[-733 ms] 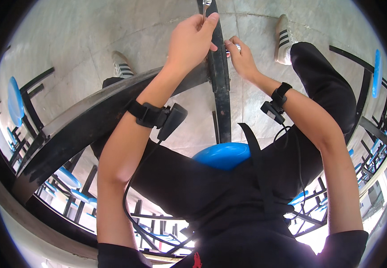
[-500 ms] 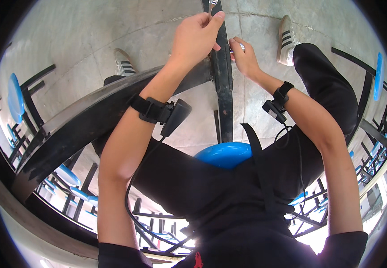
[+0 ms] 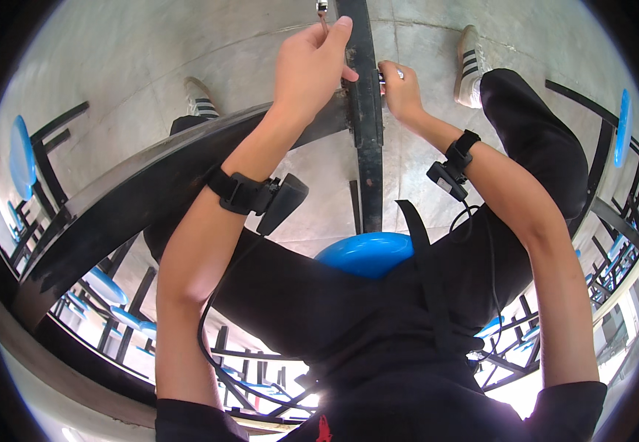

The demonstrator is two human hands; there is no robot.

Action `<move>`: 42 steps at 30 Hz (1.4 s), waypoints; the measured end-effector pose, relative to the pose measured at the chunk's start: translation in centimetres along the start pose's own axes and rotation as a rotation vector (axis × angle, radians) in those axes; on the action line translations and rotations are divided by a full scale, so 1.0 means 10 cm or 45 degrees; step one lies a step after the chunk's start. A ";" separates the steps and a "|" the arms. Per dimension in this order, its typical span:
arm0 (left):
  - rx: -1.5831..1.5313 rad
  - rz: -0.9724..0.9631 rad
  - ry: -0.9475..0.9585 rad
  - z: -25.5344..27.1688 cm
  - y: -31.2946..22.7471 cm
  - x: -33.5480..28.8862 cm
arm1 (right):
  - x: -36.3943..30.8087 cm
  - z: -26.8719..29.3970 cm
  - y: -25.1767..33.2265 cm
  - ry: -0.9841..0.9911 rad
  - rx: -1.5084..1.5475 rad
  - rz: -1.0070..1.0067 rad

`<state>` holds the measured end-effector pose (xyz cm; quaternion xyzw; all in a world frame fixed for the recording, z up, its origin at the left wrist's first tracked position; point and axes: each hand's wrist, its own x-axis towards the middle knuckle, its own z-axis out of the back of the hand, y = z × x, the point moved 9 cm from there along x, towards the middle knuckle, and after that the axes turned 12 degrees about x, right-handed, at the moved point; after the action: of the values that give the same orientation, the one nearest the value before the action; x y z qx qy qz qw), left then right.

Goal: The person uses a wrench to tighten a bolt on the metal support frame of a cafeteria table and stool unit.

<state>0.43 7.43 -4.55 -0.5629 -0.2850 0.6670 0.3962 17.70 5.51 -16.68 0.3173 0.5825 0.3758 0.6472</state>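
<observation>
My left hand [image 3: 308, 70] is closed around a slim metal wrench [image 3: 322, 6], whose shiny end sticks out past the thumb at the top edge of the view. That hand is just left of a black metal beam [image 3: 368, 158], near the joint where a curved black bar [image 3: 153, 173] meets it. On the beam's right side, my right hand [image 3: 405, 97] has its fingers curled against the metal at the same joint. A small shiny bit shows at its fingertips, but what it grips is mostly hidden. Another shiny spot lies on one of its fingers.
A round blue seat [image 3: 367, 252] is between my thighs, below the beam. Grey concrete floor [image 3: 253, 44] spreads around my striped shoes. Blue seats [image 3: 22, 156] on black frames stand to both sides. Black straps with small devices [image 3: 282, 204] and cables are on my forearms.
My left hand has shifted left with the wrench, whose end has swung left off the beam. My right hand has stayed nearly in place at the joint.
</observation>
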 end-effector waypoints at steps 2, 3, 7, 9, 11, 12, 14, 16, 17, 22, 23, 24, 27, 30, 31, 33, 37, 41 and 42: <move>-0.065 -0.034 -0.026 0.04 -0.01 0.06 | 0.04 0.02 -0.04 0.012 0.010 0.049; -0.130 -0.067 -0.047 0.07 -0.03 0.08 | 0.05 0.02 -0.04 0.019 0.020 0.097; -0.170 -0.090 -0.153 0.16 -0.01 0.10 | 0.00 -0.02 0.02 0.024 0.041 0.085; -0.111 0.005 0.003 0.03 0.06 0.12 | -0.03 -0.02 0.05 0.015 0.043 0.006; -0.073 0.013 0.011 -0.02 0.08 0.13 | -0.02 -0.01 0.04 0.025 0.044 0.008; -0.036 0.021 0.022 -0.05 0.10 0.14 | -0.01 -0.01 0.04 0.032 0.045 0.009; -0.053 0.005 -0.021 -0.05 0.12 0.17 | -0.01 -0.01 0.03 0.036 0.057 0.018; -0.070 -0.013 -0.065 -0.03 0.12 0.17 | -0.01 -0.01 0.03 0.040 0.070 0.028; -0.060 -0.008 -0.029 -0.05 0.11 0.17 | -0.01 -0.01 0.03 0.038 0.077 0.033; -0.053 0.021 0.007 -0.07 0.12 0.15 | -0.05 -0.01 0.09 -0.031 0.046 0.037; -0.035 -0.006 -0.020 -0.07 0.12 0.15 | -0.06 0.02 0.06 -0.060 0.005 -0.043; -0.017 -0.032 -0.047 -0.06 0.12 0.16 | -0.07 0.05 0.04 -0.089 -0.035 -0.123; -0.115 0.211 0.010 -0.08 0.20 0.22 | -0.11 0.05 0.07 -0.153 -0.152 -0.234; -0.089 0.088 -0.081 -0.06 0.17 0.29 | -0.05 0.09 -0.08 -0.184 -0.130 -0.328; -0.089 0.089 -0.082 -0.06 0.15 0.28 | -0.05 0.09 -0.06 -0.182 -0.130 -0.329; -0.078 0.079 -0.047 -0.08 0.10 0.25 | -0.08 0.06 -0.15 -0.099 -0.085 -0.511; 0.028 0.102 -0.064 -0.04 0.02 0.19 | -0.12 0.02 -0.10 -0.067 -0.079 -0.560; 0.078 0.115 -0.064 -0.03 -0.02 0.16 | -0.24 -0.04 -0.05 -0.006 0.035 -0.765; 0.073 0.114 -0.063 -0.04 -0.04 0.14 | -0.29 -0.05 -0.07 0.024 0.070 -0.848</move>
<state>0.85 8.81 -5.07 -0.5468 -0.2501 0.7057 0.3748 17.19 2.67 -15.79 0.1234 0.6699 0.1307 0.7203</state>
